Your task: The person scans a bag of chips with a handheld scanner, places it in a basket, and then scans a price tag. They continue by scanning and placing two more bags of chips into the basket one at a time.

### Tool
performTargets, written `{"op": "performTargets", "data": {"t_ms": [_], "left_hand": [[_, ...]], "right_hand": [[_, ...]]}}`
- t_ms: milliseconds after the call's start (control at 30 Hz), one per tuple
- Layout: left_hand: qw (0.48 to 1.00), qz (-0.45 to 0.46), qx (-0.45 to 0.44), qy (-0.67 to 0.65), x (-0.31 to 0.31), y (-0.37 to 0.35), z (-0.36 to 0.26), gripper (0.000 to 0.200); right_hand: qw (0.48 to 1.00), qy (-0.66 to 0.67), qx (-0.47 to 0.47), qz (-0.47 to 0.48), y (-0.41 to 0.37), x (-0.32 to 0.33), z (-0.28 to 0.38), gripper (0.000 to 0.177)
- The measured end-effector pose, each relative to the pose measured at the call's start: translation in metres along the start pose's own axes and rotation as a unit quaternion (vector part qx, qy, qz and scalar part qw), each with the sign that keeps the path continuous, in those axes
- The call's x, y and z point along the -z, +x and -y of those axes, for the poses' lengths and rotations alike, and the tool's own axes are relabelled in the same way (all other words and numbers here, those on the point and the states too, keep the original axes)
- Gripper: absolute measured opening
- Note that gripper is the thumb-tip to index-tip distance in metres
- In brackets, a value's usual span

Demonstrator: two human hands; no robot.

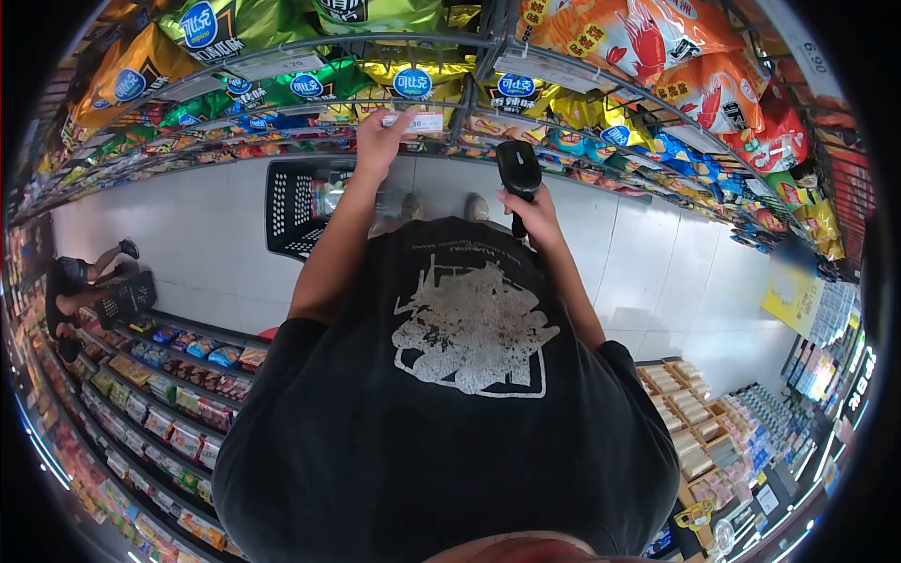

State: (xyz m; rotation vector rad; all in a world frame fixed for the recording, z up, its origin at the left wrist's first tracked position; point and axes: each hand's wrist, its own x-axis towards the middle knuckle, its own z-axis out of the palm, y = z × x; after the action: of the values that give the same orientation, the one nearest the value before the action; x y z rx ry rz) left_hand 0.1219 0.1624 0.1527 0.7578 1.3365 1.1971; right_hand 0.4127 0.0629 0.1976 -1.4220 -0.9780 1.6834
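My left hand (379, 148) is raised to the shelf edge, its thumb and fingertips closed at the left end of a white price tag (424, 123). The tag sits on the wire rail in front of yellow chip bags (413, 83). In my right hand (535, 214) is a black handheld barcode scanner (519, 169), gripped by its handle. The scanner's head points towards the shelf, a little right of the tag. Green chip bags (314, 84) stand left of the yellow ones.
A black shopping basket (293, 211) with packages in it stands on the floor beside my left forearm. Orange snack bags (648, 42) fill the upper right shelf. At the left, another person (75, 291) is near a black basket (127, 298) and stocked shelves (178, 399).
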Motion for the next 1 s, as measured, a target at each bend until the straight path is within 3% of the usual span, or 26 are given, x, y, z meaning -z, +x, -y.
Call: {"op": "performTargets", "data": {"t_ms": [367, 567, 667, 867, 1000], "left_hand": [[0.996, 0.060, 0.066, 0.020, 0.020, 0.006, -0.017, 0.030], [0.984, 0.096, 0.147, 0.012, 0.028, 0.003, -0.036, 0.031], [0.985, 0.107, 0.136, -0.005, 0.031, 0.000, -0.041, 0.028], [0.996, 0.011, 0.028, 0.089, 0.035, 0.002, -0.027, 0.023], [0.999, 0.022, 0.028, -0.003, 0.039, 0.000, -0.019, 0.022]], "right_hand": [[1.000, 0.016, -0.005, -0.017, -0.001, 0.003, 0.003, 0.031], [0.999, 0.020, -0.006, -0.024, -0.002, 0.003, -0.003, 0.032], [1.000, 0.012, -0.007, -0.018, -0.002, 0.008, -0.009, 0.032], [0.999, 0.021, -0.003, -0.026, -0.002, 0.008, -0.009, 0.032], [1.000, 0.016, -0.006, -0.025, -0.004, 0.009, -0.005, 0.032]]}}
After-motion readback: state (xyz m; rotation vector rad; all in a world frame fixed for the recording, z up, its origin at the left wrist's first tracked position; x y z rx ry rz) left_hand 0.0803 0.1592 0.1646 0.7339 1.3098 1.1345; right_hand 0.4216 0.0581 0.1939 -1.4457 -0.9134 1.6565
